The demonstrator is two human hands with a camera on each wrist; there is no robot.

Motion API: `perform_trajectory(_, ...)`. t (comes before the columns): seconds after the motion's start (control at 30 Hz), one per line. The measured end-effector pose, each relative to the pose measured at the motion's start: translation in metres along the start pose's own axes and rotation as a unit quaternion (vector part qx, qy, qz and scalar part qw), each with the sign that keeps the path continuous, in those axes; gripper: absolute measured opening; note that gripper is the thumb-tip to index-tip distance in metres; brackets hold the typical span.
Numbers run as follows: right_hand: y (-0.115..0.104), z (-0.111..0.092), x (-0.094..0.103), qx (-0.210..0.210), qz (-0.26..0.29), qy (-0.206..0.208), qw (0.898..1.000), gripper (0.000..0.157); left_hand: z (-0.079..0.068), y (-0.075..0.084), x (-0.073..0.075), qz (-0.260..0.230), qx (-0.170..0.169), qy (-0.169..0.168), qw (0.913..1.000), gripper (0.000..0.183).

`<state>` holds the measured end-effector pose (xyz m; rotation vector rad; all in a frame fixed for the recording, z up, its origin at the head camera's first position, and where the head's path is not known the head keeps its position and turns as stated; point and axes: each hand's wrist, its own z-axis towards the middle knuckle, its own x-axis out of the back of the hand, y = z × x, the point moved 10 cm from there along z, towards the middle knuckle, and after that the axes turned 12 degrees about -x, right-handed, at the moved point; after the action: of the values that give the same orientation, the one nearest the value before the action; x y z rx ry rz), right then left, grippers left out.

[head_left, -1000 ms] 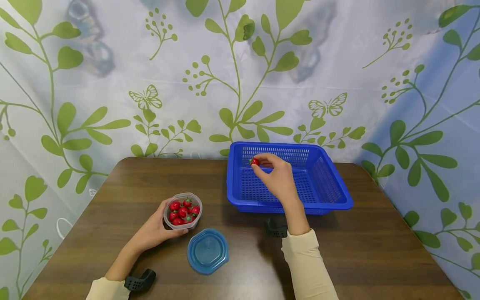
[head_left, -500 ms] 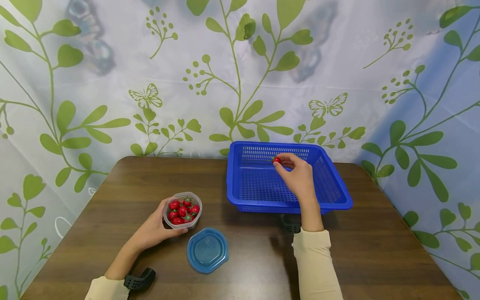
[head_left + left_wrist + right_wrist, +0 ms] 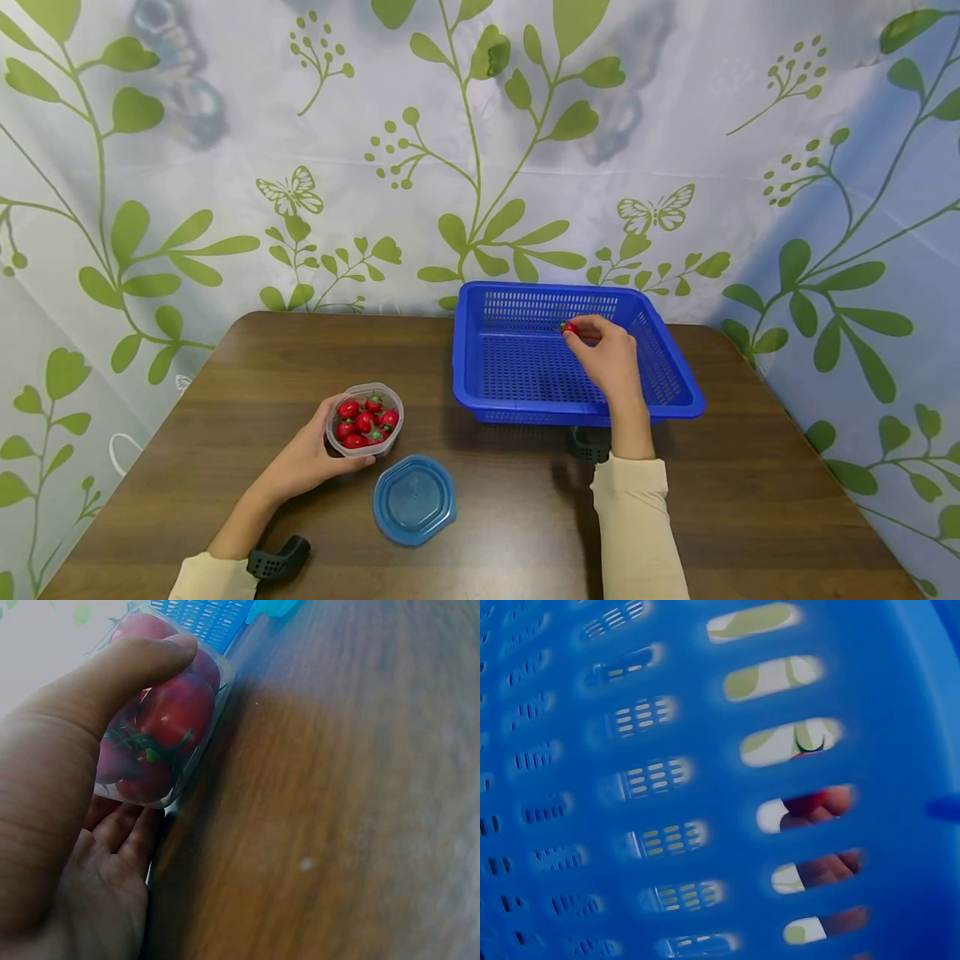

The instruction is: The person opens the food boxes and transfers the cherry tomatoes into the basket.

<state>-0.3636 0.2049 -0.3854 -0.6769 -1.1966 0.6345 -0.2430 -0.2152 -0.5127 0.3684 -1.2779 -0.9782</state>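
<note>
My left hand (image 3: 303,462) holds a small clear plastic tub (image 3: 399,407) on the left of the table, fingers round its far side and thumb along the near side. Several red cherry tomatoes (image 3: 364,422) with green stems fill it; the left wrist view shows a tomato (image 3: 177,714) through the tub's wall. Over the blue basket (image 3: 517,367), my right hand (image 3: 613,362) pinches one cherry tomato (image 3: 570,328) between thumb and fingers. In the right wrist view the basket's slotted wall (image 3: 889,757) covers most of the hand; bits of finger and red show through the slots.
A round blue lid (image 3: 415,502) lies on the brown wooden table (image 3: 495,517), just right of the tub and nearer to me. A leaf-patterned cloth (image 3: 525,167) hangs behind the table's far edge. Dark wrist straps (image 3: 279,560) sit on both arms.
My right hand has carried the pinched cherry tomato rightward over the basket and, lately, slightly lower. My left hand, the tub and the lid stay in place.
</note>
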Motion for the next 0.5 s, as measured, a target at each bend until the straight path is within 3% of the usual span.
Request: perform_trajectory(0.5,0.0046,0.0003,-0.0064,-0.014,-0.025,-0.027,0.999,0.036,-0.0001,0.0004,0.0001,0.002,0.003,0.0,1.0,0.104)
